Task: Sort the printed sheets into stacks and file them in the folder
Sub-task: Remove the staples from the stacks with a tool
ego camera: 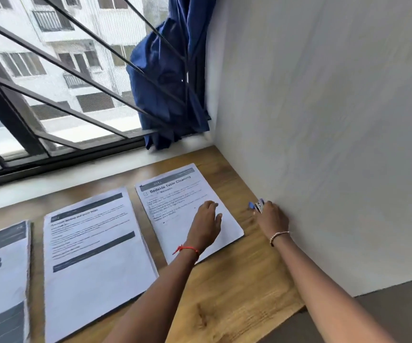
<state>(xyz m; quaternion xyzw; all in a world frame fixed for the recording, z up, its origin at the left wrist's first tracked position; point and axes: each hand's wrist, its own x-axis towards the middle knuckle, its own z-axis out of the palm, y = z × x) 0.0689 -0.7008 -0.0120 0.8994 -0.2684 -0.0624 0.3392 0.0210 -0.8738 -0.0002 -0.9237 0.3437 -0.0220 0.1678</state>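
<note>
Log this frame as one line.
stacks: three on wooden table | left hand: rests on Bedside Table Cleaning stack | right hand: grips small blue items by wall | folder: not in view

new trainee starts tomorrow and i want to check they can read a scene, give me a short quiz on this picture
1. True or false: the left hand rests on the sheet headed "Bedside Table Cleaning".
2. How many stacks of paper lie on the table? A two, B three, C five.
3. Fill in: the right hand, close to the wall, holds small items that are partly ___ in colour.

Key: 1 true; 2 B; 3 blue.
</note>
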